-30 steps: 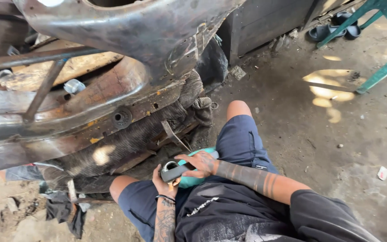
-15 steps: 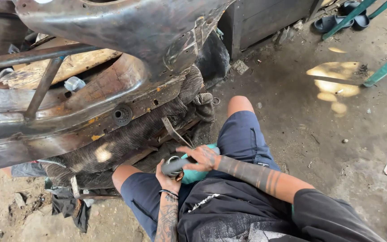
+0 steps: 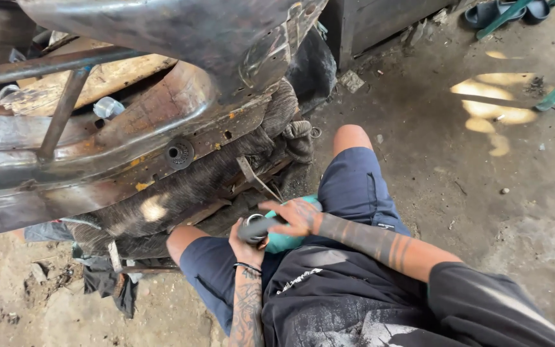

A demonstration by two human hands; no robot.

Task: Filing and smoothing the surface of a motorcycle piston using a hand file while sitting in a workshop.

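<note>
I hold the teal power tool low in my lap, between my knees and just below the rusty metal frame. My left hand wraps its grey front end; my right hand closes over the body from above. It looks rigid, hard-shelled and fairly heavy, so a two-handed hold on the body suits it.

Black tee w/ white print, navy shorts, tattooed forearms, black wristband on left wrist.
</note>
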